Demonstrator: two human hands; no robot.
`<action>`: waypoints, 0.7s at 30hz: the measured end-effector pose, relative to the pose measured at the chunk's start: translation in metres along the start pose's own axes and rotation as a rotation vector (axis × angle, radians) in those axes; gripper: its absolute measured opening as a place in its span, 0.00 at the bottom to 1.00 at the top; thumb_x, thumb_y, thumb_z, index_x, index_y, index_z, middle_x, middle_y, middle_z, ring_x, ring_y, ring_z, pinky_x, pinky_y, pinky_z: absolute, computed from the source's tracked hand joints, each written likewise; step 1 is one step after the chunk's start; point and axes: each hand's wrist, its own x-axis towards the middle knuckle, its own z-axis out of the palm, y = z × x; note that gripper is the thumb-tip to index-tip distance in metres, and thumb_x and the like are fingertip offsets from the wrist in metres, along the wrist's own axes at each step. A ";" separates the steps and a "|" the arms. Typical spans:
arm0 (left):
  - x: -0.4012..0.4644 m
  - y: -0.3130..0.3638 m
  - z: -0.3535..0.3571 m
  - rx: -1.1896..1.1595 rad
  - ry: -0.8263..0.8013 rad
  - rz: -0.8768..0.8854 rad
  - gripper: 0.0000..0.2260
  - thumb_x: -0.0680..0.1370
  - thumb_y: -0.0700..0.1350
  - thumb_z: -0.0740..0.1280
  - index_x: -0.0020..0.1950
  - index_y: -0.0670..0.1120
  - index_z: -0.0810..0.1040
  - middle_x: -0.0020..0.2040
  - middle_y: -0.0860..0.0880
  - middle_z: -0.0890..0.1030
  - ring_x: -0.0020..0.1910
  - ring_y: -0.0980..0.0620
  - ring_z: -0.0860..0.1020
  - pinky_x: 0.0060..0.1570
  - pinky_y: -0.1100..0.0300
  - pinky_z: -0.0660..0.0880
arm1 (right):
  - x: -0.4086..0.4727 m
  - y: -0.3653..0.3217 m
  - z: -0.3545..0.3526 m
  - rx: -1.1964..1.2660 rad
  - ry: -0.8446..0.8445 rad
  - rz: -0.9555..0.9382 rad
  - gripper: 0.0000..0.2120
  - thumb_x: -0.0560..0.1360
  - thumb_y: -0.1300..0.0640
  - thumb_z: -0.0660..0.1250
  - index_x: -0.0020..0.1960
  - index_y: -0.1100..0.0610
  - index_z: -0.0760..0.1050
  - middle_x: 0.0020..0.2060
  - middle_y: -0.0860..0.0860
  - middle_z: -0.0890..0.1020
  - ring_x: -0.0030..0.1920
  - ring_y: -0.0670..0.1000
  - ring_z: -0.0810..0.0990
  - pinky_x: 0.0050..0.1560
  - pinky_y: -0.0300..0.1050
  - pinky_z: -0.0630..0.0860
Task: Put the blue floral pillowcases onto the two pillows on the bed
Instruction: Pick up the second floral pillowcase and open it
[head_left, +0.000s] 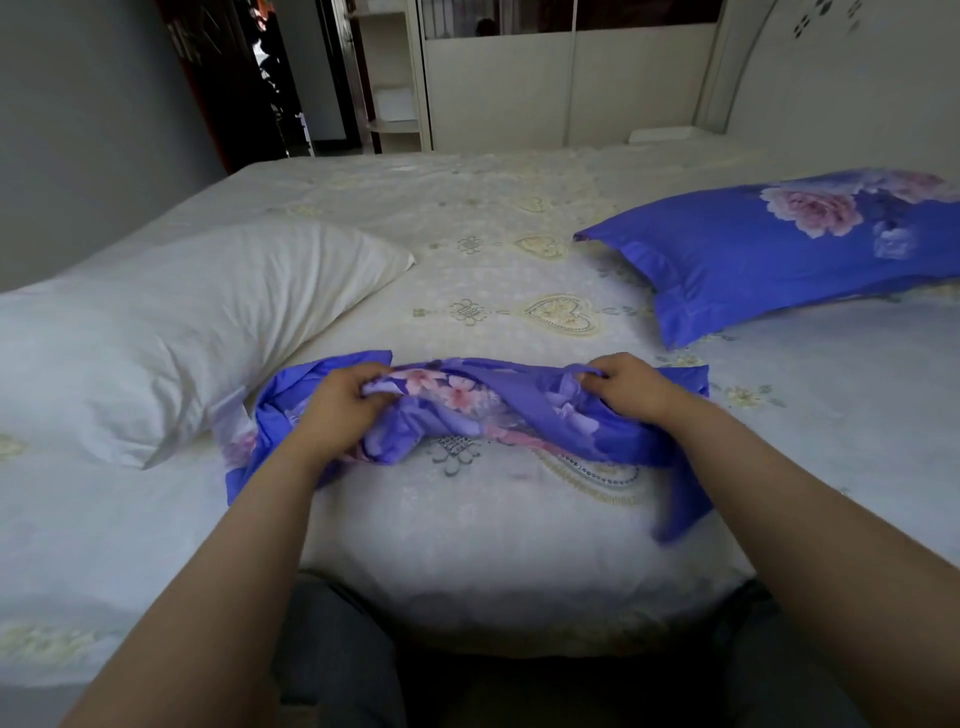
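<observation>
Landmark: the bed (519, 561), covered with a pale sheet printed with hearts and knot motifs; every place below is given from it.
Loose pillowcase: the blue floral pillowcase (467, 410) lies bunched in a crumpled band across the bed's near middle, close to the near edge, its ends trailing toward that edge on both sides.
Left hand: the left hand (343, 400) sits on the left part of the bunched cloth; its fingers (376, 397) are curled in and grip a fold of the fabric.
Right hand: the right hand (631, 387) sits on the right part of the same cloth; its fingers (592, 375) are bent and pinch the upper edge of the fabric.
Arms: both bare forearms reach in from the bed's near edge, well apart from one another.
Bare pillow: the white pillow (171, 338) lies flat on the left side of the bed, with no cover on it; its near corner lies just beside the left end of the loose pillowcase, and I cannot tell whether they touch.
Covered pillow: the second pillow (769, 249) lies on the right side of the bed, farther back, already inside a blue pillowcase with pink roses; it is well apart from the hands.
Beyond the bed: a pale wardrobe (545, 88) stands past the far edge, and a dark doorway (270, 78) opens at the far left.
Head of the bed: a pale headboard (831, 78) rises at the far right.
</observation>
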 end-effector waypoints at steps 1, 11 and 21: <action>-0.001 0.007 -0.008 -0.003 -0.018 -0.048 0.04 0.76 0.36 0.66 0.44 0.42 0.80 0.40 0.49 0.77 0.42 0.56 0.73 0.38 0.74 0.67 | -0.002 -0.003 -0.005 -0.005 -0.183 0.070 0.10 0.77 0.54 0.65 0.39 0.57 0.75 0.29 0.52 0.74 0.30 0.50 0.71 0.31 0.42 0.64; 0.016 -0.006 -0.011 0.637 -0.345 -0.402 0.38 0.71 0.65 0.66 0.76 0.54 0.54 0.65 0.45 0.75 0.55 0.43 0.79 0.54 0.53 0.74 | 0.014 -0.001 0.025 -0.028 -0.139 0.175 0.35 0.76 0.49 0.67 0.75 0.48 0.49 0.32 0.52 0.80 0.25 0.48 0.73 0.29 0.39 0.71; 0.044 0.012 -0.040 0.550 0.470 -0.281 0.13 0.75 0.46 0.63 0.58 0.42 0.72 0.52 0.34 0.79 0.53 0.35 0.77 0.49 0.48 0.72 | 0.046 -0.014 0.022 0.632 0.468 0.142 0.06 0.75 0.63 0.64 0.48 0.55 0.78 0.40 0.52 0.81 0.40 0.49 0.79 0.44 0.43 0.76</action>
